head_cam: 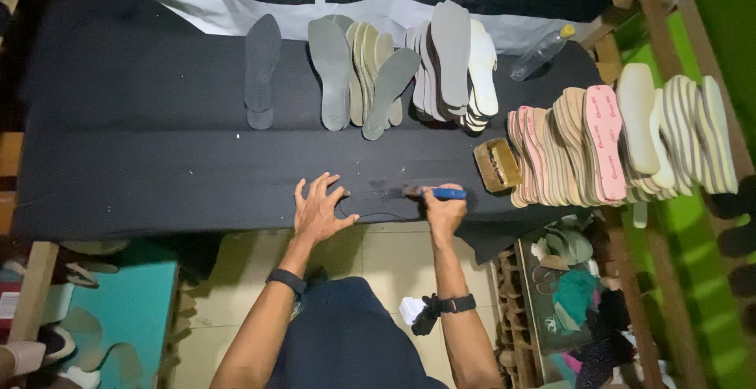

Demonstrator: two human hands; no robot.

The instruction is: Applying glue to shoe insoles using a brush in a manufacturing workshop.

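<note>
Your left hand (pixel 317 212) lies spread flat, pinning the dark insole (pixel 376 204) at the desk's (pixel 157 161) near edge, your right hand (pixel 443 209) is clamped on the blue-handled brush (pixel 435 193); if that pinning slackens, the stroke may drag it off.

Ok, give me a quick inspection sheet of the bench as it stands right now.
Surface: black table, dark cloth cover.
Job's things: black sole lying flat; blue-handled brush with its tip on it.
Clutter: grey insoles, pink and cream insoles, single dark insole, plastic bottle, wooden brush.
Grippers: left hand pressing the sole; right hand holding the brush.
Cables: nothing seen.
Surroundings: wooden rack, tiled floor.
</note>
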